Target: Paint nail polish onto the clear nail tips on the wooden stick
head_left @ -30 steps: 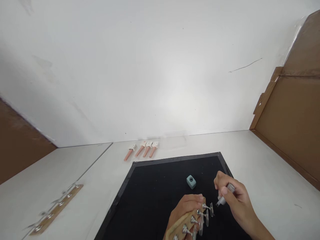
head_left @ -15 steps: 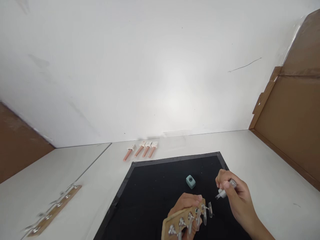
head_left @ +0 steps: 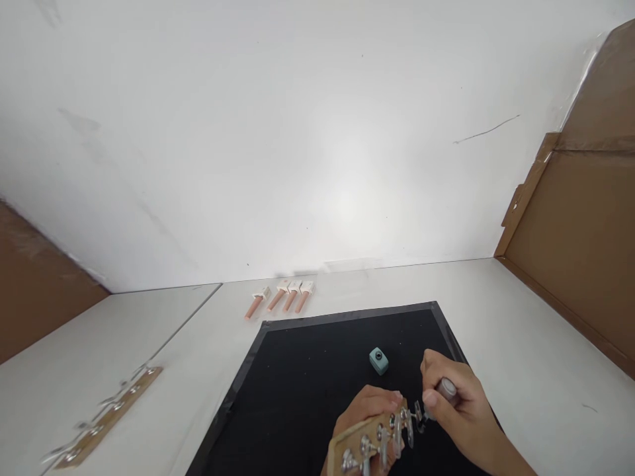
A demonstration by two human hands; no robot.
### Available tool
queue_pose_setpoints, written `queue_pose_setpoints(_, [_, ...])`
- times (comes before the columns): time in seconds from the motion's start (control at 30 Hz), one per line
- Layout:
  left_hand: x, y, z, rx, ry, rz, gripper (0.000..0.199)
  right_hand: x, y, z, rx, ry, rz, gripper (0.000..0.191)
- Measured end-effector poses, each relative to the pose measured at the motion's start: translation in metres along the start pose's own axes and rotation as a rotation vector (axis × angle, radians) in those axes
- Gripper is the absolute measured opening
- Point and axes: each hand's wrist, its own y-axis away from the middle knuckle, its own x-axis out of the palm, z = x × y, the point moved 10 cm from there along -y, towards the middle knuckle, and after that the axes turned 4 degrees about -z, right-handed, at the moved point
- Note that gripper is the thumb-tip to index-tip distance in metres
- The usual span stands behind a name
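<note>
My left hand grips a light wooden strip low in the middle of the view. Along the strip stand several metal mounts carrying clear nail tips. In my right hand is a nail polish brush, held by its grey cap and pointing down toward the strip's far end. Its lower end is beside the outermost nail tip; I cannot tell whether the bristles touch it. A teal nail polish bottle, its neck uncapped, stands on the black mat just beyond my left hand.
Another wooden strip with clear nail tips lies at the left of the white table. Several small white pieces with pink stems lie behind the mat. Cardboard panels stand at both sides, with a white wall behind.
My right hand has moved left and turned the brush downward, bringing it to the nail tip at the strip's end. The strip in my left hand has shifted slightly right and down.
</note>
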Motion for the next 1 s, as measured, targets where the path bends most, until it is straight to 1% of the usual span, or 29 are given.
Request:
queue_pose_setpoints(0.13, [0.003, 0.000, 0.000, -0.022, -0.011, -0.001, 0.029, -0.002, -0.002, 0.003, -0.027, 0.063, -0.028, 0.029])
queue_pose_setpoints(0.33, [0.005, -0.001, -0.001, -0.014, -0.043, 0.012, 0.033, -0.011, 0.002, -0.008, 0.026, 0.109, -0.115, 0.026])
queue_pose_setpoints(0.4, [0.006, 0.000, 0.001, -0.011, -0.031, 0.004, 0.029, -0.015, 0.001, -0.008, 0.040, 0.112, -0.157, 0.026])
queue_pose_setpoints(0.5, [0.003, 0.003, 0.004, -0.027, 0.000, -0.060, 0.020, -0.021, 0.000, -0.007, 0.046, 0.093, -0.223, 0.026])
queue_pose_setpoints(0.6, [0.001, 0.004, 0.005, -0.025, 0.007, -0.095, 0.018, -0.023, 0.000, -0.007, 0.057, 0.061, -0.250, 0.027])
queue_pose_setpoints(0.67, [0.002, 0.003, 0.002, -0.005, -0.016, -0.069, 0.020, -0.021, 0.000, -0.009, 0.065, 0.042, -0.224, 0.029])
queue_pose_setpoints(0.8, [0.009, -0.001, -0.008, 0.051, -0.108, 0.041, 0.031, -0.010, -0.002, -0.008, 0.056, 0.036, -0.109, 0.030])
queue_pose_setpoints(0.9, [0.010, -0.001, -0.009, 0.012, -0.156, 0.035, 0.029, -0.005, -0.003, -0.006, 0.055, 0.072, -0.049, 0.031])
queue_pose_setpoints(1.0, [0.012, 0.000, -0.010, -0.012, -0.191, 0.026, 0.024, -0.006, -0.002, -0.005, 0.049, 0.129, -0.055, 0.030])
